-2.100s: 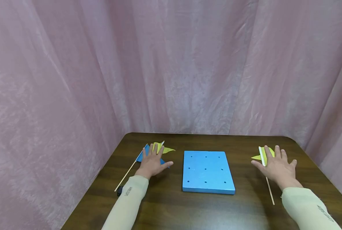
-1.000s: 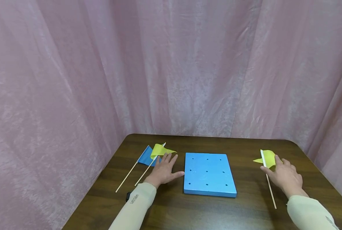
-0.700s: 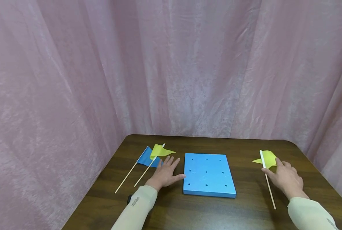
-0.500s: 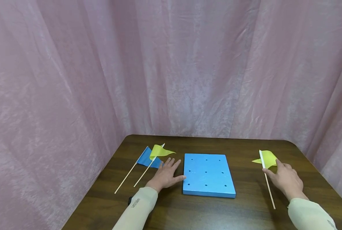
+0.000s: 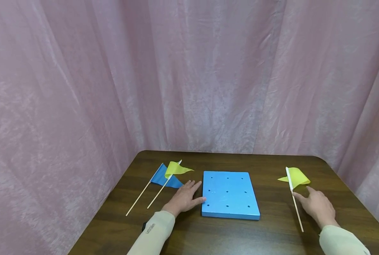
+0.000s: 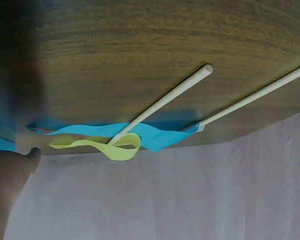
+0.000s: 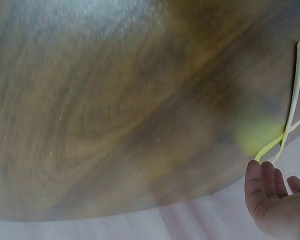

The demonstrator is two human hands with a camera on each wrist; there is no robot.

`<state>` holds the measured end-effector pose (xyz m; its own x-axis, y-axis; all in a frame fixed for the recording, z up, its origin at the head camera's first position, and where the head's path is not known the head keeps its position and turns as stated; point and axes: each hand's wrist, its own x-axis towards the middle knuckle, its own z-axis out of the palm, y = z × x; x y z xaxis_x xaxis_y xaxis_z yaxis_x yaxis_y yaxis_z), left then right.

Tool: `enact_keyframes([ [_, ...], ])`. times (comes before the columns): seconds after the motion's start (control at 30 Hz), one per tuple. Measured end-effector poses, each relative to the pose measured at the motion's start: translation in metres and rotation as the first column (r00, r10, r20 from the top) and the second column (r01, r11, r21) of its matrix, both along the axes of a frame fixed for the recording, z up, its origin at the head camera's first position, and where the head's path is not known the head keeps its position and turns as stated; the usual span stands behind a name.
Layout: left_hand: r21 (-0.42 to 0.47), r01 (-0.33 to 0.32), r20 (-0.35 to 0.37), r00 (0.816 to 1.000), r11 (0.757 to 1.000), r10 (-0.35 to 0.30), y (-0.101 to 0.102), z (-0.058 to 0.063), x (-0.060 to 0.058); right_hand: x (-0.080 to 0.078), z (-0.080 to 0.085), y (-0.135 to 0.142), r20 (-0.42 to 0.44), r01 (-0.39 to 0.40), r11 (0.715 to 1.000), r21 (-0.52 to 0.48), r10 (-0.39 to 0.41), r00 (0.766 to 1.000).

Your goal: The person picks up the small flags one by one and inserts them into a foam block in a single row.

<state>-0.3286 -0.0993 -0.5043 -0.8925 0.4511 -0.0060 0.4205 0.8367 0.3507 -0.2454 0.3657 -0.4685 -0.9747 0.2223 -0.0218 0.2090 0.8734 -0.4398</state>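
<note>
My left hand point(image 5: 184, 198) reaches low over the table, fingers extended, its thumb tip right at the left edge of a blue square board point(image 5: 229, 193) with several small holes. Just beyond its fingertips lie a blue pennant flag point(image 5: 164, 176) and a yellow pennant flag point(image 5: 176, 170), whose stick crosses the blue cloth. On the right, my right hand point(image 5: 318, 206) hovers beside another yellow flag point(image 5: 298, 177), thumb tip overlapping its stick and index finger below the cloth. The right wrist view shows the fingers point(image 7: 268, 182) relaxed, thumb apart, nothing between them.
A dark wooden table point(image 5: 272, 233) with rounded far corners bears everything. Behind and to the left hangs a pink curtain point(image 5: 202, 78). A small black object point(image 5: 143, 226) shows at the left sleeve.
From above the two left flags, my left hand has moved right and nearer to me, reaching the board's edge. My right hand has drawn back off its yellow flag, uncovering the cloth.
</note>
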Motion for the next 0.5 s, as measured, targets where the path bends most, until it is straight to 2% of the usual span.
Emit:
enact_keyframes([
  [0.23,0.045,0.028,0.025,0.999,0.999,-0.03,-0.001,-0.004,0.001,0.003,-0.008,-0.003,0.02,0.014,1.0,-0.021,-0.014,1.0],
  [0.5,0.034,0.028,0.036,0.999,0.999,-0.029,-0.001,-0.008,0.002,0.006,-0.019,-0.008,0.016,0.028,0.999,-0.041,-0.027,0.999],
])
